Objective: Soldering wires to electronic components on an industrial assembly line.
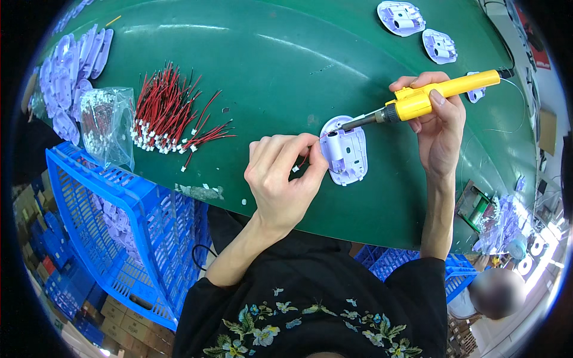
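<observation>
A pale lilac plastic housing (356,156) lies on the green table in front of me, its inner side up. Wrapped round a yellow soldering iron (418,102), my right hand (440,128) keeps the dark tip over the housing's upper left part. A thin feed tube runs along the iron toward that tip. At the housing's left edge my left hand (279,173) pinches a short red wire lead; its small white connector (295,169) shows below the fingertips. The wire's far end is too small to make out.
Left of my hands lies a pile of red-and-black wires (167,107) with white connectors, beside a clear bag (107,125) of more. Lilac parts (62,77) heap at far left. More housings (401,18) lie top right. A blue crate (128,209) stands lower left, a solder spool (476,207) right.
</observation>
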`<state>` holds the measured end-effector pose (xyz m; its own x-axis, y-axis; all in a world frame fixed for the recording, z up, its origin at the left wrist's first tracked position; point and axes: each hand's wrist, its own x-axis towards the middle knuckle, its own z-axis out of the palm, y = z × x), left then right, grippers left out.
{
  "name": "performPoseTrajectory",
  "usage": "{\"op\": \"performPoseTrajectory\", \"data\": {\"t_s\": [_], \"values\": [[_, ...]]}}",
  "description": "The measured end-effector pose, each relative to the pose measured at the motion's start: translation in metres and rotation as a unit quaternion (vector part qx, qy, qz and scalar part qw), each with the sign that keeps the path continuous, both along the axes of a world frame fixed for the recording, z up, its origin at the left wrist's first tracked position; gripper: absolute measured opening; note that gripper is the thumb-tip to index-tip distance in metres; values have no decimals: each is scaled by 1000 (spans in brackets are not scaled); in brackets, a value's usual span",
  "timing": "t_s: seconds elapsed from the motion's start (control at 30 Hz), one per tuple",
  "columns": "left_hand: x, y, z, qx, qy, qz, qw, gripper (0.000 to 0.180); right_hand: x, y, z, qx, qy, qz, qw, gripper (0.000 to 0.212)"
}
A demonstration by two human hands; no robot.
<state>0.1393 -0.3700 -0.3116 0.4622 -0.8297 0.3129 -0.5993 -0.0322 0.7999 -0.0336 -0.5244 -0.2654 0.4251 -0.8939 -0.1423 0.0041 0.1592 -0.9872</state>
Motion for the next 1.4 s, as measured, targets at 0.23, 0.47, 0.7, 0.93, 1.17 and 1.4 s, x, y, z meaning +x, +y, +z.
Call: {"op": "performPoseTrajectory", "data": {"t_s": [0.23, 0.47, 0.7, 0.93, 1.17, 1.4], "values": [[1, 0, 1, 1, 1, 1, 1000, 14, 1, 2, 1, 2, -4, -2, 1000, 27], [1, 1, 3, 5, 9, 2, 1000, 14, 0, 2, -1, 9, -10, 10, 1000, 27], [-1, 0, 0, 8, 8, 10, 1000, 15, 2, 4, 1, 5, -6, 2, 1000, 28], [-1, 0, 0, 7, 3, 5, 1000, 15, 1, 4, 0, 4, -4, -1, 1000, 28], [1, 0, 2, 12, 2, -2, 1000, 13, -5, 0, 7, -9, -10, -5, 1000, 29], [0, 0, 3, 16, 5, -1, 1000, 13, -35, -12, 38, -63, -77, -39, 994, 41]]}}
